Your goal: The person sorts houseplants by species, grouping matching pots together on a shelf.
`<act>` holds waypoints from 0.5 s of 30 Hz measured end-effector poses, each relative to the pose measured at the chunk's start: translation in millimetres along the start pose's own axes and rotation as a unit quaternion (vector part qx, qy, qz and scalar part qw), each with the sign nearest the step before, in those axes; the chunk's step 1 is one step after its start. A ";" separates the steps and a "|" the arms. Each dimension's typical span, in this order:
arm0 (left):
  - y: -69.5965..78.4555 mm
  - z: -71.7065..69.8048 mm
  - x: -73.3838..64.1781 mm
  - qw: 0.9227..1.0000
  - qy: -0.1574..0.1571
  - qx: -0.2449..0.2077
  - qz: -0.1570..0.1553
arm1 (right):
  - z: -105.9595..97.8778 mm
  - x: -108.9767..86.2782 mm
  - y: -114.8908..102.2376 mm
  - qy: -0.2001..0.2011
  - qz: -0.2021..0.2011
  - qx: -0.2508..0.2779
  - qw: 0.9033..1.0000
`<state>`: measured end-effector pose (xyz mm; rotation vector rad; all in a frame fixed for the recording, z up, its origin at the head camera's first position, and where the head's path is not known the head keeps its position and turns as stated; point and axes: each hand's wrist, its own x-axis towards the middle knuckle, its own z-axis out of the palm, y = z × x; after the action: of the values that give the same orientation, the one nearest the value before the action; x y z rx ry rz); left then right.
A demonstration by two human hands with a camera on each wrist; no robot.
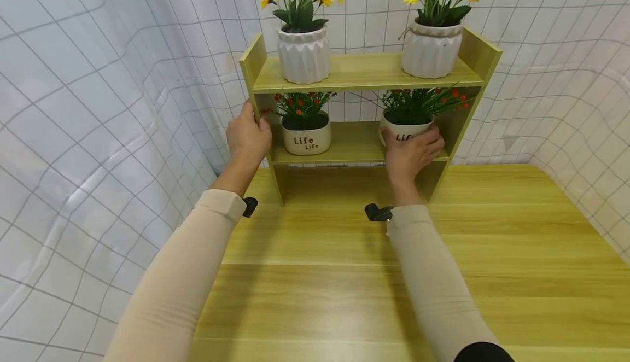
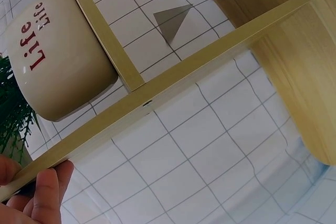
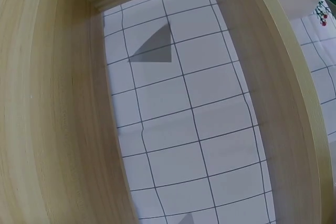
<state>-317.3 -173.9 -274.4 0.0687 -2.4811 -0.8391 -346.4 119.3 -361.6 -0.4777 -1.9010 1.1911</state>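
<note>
A small wooden shelf rack (image 1: 366, 72) stands on the table. My left hand (image 1: 249, 138) grips its left side panel, thumb on the inner face; the left wrist view shows fingers (image 2: 46, 195) on both sides of the panel edge (image 2: 184, 72). My right hand (image 1: 412, 154) holds a cream "Life" flowerpot (image 1: 406, 129) on the right of the middle board, thumb at its left front and fingers toward its right. Green leaves and small red flowers fill this pot. A matching "Life" pot (image 1: 306, 140) sits at the left of that board. The right wrist view hides the right hand.
Two white ribbed pots stand on the top board, a left one (image 1: 304, 56) and a right one (image 1: 431, 54), both with yellow artificial sunflowers. The wooden table (image 1: 315, 296) extends in front. A white grid-patterned curtain (image 1: 123, 94) hangs behind and at the sides.
</note>
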 end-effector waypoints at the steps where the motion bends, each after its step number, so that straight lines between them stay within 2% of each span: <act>1: 0.3 0.0 -0.1 1.000 0.001 0.000 0.001 | -0.2 0.2 0.1 0.000 0.000 0.000 1.000; 8: -0.8 1.3 -0.1 1.000 0.004 -0.001 0.004 | -5.7 -2.0 3.3 -0.016 0.013 0.028 0.999; 12: -2.7 1.2 -0.6 1.000 0.003 -0.002 0.001 | -16.1 -10.5 7.0 -0.044 0.029 0.053 0.997; 15: -6.8 2.1 -3.4 1.000 0.009 -0.019 0.009 | -25.9 -22.8 11.5 -0.073 0.016 0.056 0.996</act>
<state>-316.1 -177.5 -281.3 0.0393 -2.4453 -0.8726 -313.4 123.9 -376.2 -0.3691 -1.9425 1.3789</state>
